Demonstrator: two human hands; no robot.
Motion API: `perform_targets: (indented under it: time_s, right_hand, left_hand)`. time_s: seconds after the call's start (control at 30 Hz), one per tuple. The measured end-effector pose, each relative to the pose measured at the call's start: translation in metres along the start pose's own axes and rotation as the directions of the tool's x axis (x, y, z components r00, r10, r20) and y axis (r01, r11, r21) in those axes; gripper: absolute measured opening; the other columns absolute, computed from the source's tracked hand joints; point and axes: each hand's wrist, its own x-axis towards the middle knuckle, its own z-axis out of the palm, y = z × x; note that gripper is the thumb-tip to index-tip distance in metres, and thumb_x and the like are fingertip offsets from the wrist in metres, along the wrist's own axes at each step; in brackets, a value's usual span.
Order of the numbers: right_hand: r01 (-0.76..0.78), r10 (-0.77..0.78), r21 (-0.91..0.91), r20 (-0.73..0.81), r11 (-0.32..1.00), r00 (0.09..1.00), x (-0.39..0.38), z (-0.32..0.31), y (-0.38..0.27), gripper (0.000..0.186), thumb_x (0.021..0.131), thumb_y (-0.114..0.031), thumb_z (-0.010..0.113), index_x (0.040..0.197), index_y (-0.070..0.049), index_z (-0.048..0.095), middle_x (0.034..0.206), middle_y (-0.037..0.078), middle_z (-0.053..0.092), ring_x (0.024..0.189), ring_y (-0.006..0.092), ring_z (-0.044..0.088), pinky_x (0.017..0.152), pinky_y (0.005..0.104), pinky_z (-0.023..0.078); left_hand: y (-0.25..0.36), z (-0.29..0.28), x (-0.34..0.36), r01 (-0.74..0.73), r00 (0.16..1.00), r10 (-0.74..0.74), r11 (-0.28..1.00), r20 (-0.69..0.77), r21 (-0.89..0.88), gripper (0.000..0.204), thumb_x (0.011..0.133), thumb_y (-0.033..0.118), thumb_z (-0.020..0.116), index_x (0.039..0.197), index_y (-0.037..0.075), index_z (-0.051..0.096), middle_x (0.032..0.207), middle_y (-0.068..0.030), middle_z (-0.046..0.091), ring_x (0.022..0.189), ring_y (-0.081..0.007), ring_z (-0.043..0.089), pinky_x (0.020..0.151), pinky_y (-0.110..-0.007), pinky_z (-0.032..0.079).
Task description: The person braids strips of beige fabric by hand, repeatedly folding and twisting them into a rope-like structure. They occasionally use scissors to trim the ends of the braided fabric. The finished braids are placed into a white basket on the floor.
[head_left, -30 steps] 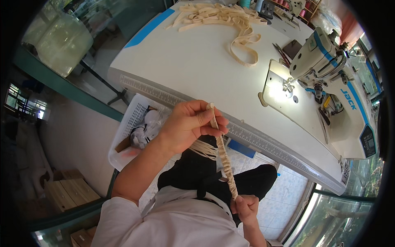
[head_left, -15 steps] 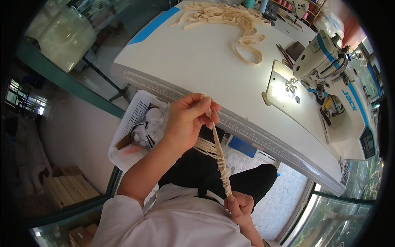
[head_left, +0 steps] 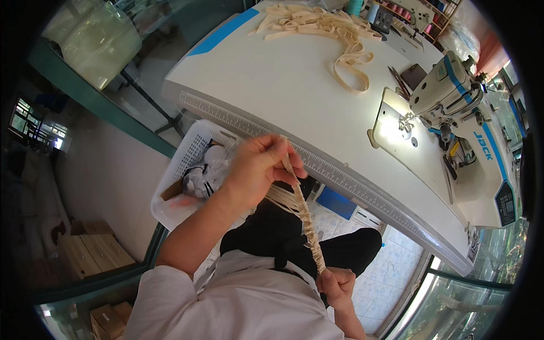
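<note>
Your left hand [head_left: 255,170] pinches the upper end of a gathered beige fabric strip [head_left: 309,226] between thumb and fingertips, with the other fingers curled loosely beside it. Your right hand [head_left: 337,284] is closed around the strip's lower end, the thumb pressed on top. Between the two hands the strip runs slantwise, down and to your right, smoother near the left hand and more puckered toward the right one; it hangs over your lap, in front of your dark trousers [head_left: 260,229] and just on your side of the table. Behind it, below your left hand, a bunch of pale cords [head_left: 283,199] shows. Just left of that hand stands a white plastic basket [head_left: 162,201] holding clear bags [head_left: 215,170] and other things hard to make out. Past your fingers, a ruler scale [head_left: 238,122] follows the near edge of the white table [head_left: 255,79]. Farther off on the tabletop lies a tangled heap of beige tape [head_left: 309,22], one loop of it reaching toward you. To the right stands a white and blue sewing machine [head_left: 462,96], its needle area brightly lit, with a dark flat object [head_left: 413,75] near its head.
</note>
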Motion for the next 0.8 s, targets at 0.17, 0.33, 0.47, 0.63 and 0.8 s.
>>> perform_targets:
  time_s: [0.17, 0.33, 0.47, 0.63, 0.8]
  right_hand:
    - [-0.002, 0.002, 0.007, 0.02, 1.0, 1.0, -0.011, -0.004, 0.002, 0.046, 0.099, -0.016, 0.053, 0.057, 0.001, 0.054, 0.055, 0.006, 0.056, 0.046, 0.0113, 0.05, 0.043, 0.0263, 0.036]
    - [-0.028, 0.027, -0.045, -0.012, 0.999, 1.0, -0.005, -0.006, -0.001, 0.046, 0.099, -0.015, 0.053, 0.056, 0.001, 0.054, 0.053, 0.006, 0.056, 0.044, 0.0118, 0.048, 0.042, 0.0273, 0.035]
    - [-0.007, 0.009, -0.059, 0.023, 0.998, 1.0, 0.0, 0.0, -0.002, 0.045, 0.098, -0.014, 0.053, 0.056, 0.001, 0.052, 0.053, 0.006, 0.055, 0.045, 0.012, 0.048, 0.043, 0.0269, 0.035]
    - [-0.016, 0.02, -0.075, 0.054, 0.997, 0.998, -0.008, -0.001, 0.0, 0.045, 0.098, -0.014, 0.054, 0.056, 0.001, 0.052, 0.054, 0.005, 0.054, 0.045, 0.0121, 0.048, 0.043, 0.0268, 0.034]
    - [-0.088, 0.089, -0.097, 0.005, 0.991, 0.996, -0.017, -0.008, 0.002, 0.047, 0.099, -0.017, 0.054, 0.056, 0.001, 0.054, 0.052, 0.005, 0.054, 0.045, 0.0121, 0.048, 0.043, 0.0268, 0.035]
  left_hand:
    - [-0.01, -0.014, -0.003, 0.006, 0.996, -0.007, 1.0, -0.084, -0.009, 0.018, 0.1, 0.018, 0.052, 0.093, 0.004, 0.061, 0.084, -0.0111, 0.067, 0.074, -0.0256, 0.069, 0.061, -0.03, 0.056]
    - [-0.005, -0.004, -0.015, 0.112, 0.992, -0.111, 0.993, -0.057, 0.021, 0.019, 0.099, 0.019, 0.052, 0.095, 0.004, 0.062, 0.085, -0.0116, 0.068, 0.075, -0.0261, 0.069, 0.061, -0.03, 0.056]
    - [-0.013, -0.021, -0.013, 0.025, 0.994, -0.032, 0.997, -0.1, -0.071, 0.017, 0.099, 0.017, 0.054, 0.094, 0.003, 0.062, 0.087, -0.012, 0.069, 0.078, -0.0261, 0.07, 0.061, -0.03, 0.056]
    - [-0.019, -0.037, -0.015, 0.018, 0.977, -0.023, 1.0, -0.214, -0.024, 0.016, 0.098, 0.017, 0.055, 0.094, 0.004, 0.062, 0.087, -0.0112, 0.068, 0.078, -0.0259, 0.069, 0.063, -0.028, 0.055]
    - [-0.017, -0.045, -0.019, 0.008, 0.963, 0.011, 0.998, -0.27, 0.069, 0.016, 0.098, 0.017, 0.054, 0.093, 0.004, 0.061, 0.085, -0.0104, 0.068, 0.077, -0.0251, 0.069, 0.061, -0.028, 0.054]
